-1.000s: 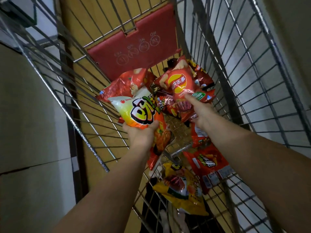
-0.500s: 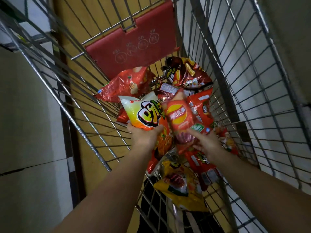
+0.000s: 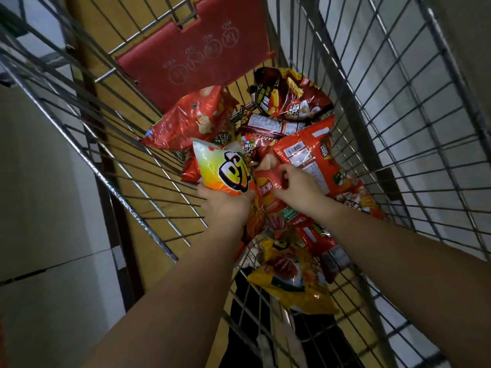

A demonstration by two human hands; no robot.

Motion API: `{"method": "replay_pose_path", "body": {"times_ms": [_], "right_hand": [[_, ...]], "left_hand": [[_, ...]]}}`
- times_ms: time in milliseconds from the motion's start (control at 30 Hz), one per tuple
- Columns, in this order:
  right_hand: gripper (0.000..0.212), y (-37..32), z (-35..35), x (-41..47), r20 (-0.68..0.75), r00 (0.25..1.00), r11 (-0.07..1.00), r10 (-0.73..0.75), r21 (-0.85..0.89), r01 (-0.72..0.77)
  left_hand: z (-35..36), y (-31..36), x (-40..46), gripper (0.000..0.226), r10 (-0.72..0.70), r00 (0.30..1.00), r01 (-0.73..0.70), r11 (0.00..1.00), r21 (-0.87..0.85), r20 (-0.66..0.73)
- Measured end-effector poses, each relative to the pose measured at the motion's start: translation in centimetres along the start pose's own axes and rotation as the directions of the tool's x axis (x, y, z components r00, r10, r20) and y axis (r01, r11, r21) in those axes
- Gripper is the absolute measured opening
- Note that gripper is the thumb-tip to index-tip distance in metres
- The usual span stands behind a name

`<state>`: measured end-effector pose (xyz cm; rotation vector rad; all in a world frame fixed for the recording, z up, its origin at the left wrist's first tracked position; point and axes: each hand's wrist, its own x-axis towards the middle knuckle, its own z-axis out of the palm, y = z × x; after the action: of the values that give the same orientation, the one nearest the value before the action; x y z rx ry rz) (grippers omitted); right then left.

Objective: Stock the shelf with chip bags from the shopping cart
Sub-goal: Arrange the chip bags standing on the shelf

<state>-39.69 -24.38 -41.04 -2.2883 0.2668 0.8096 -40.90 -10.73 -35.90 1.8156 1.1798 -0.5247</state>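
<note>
Looked down into the wire shopping cart (image 3: 132, 197), with a red flap (image 3: 191, 49) hanging on its far wall.

On the left, gripped the white-and-orange chip bag (image 3: 220, 168) at its near edge with the left hand (image 3: 225, 205), fingers curled round it and thumb on the front. Held this bag above the pile, not resting on it. Just to the right, pinched the red chip bag (image 3: 268, 192) with the right hand (image 3: 297, 189), thumb and fingers closed on its upper part. Kept the two bags touching side by side.

Judged the step in hand as gathering two bags for one lift. Probably best to hold by the edges and not squeeze the middle, to avoid crushing the chips. Better also to raise both straight up between the wire walls, away from the loose bags below.

Inside the cart, from left to right: a glossy red bag (image 3: 191, 120) against the far left wall, a dark bag (image 3: 292, 96) at the far end, and an orange-red bag with a barcode (image 3: 305, 152) leaning on the right wall. Nearer, a yellow bag (image 3: 289, 277) on the wire floor. Saw no shelf in this view, and judged most of the stock as not yet moved.
</note>
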Motion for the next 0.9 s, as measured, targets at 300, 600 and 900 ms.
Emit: {"method": "replay_pose_path", "body": {"times_ms": [300, 600, 900], "right_hand": [[0.088, 3.1, 3.3, 0.9, 0.131, 0.935, 0.910, 0.329, 0.221, -0.351], [0.055, 1.8, -0.1, -0.9, -0.029, 0.965, 0.864, 0.261, 0.453, -0.220], [0.066, -2.1, -6.9, -4.2, -0.112, 0.990, 0.868, 0.082, 0.496, -0.016]], "left_hand": [[0.4, -0.4, 0.3, 0.106, -0.036, 0.999, 0.035, 0.998, 0.050, 0.025], [-0.5, 0.7, -1.0, 0.109, 0.079, 0.995, -0.078, 0.996, -0.032, 0.058], [-4.1, 4.5, -6.8, 0.101, 0.285, 0.957, -0.273, 0.949, -0.157, 0.061]]}}
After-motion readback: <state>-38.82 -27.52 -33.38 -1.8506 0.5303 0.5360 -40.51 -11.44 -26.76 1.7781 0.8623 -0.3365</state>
